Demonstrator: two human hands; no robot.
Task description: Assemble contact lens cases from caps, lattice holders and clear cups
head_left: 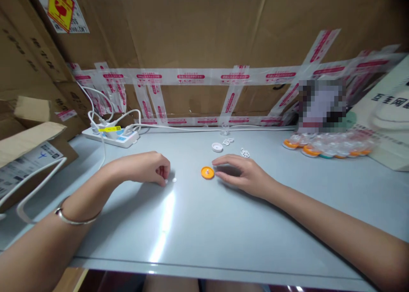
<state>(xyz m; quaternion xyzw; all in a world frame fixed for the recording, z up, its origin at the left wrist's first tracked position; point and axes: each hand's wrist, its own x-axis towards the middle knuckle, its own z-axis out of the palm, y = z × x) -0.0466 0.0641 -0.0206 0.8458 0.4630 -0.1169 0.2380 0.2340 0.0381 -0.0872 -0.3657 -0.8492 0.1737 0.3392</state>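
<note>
My left hand (150, 167) rests on the pale grey table (204, 232) with its fingers curled under, next to a tiny white piece (174, 180) at its fingertips. Whether the fingers pinch anything is hidden. My right hand (243, 172) lies flat with fingers stretched out, its fingertips just right of a small orange disc (207, 172). Behind the hands lie a white round cap (217, 147) and small white gear-like parts (244, 153).
A white power strip (111, 136) with plugged cables sits at the back left. A clear bag of orange and teal discs (329, 145) lies at the back right beside a white paper bag (390, 117). Taped cardboard boxes (204, 49) wall the back and left.
</note>
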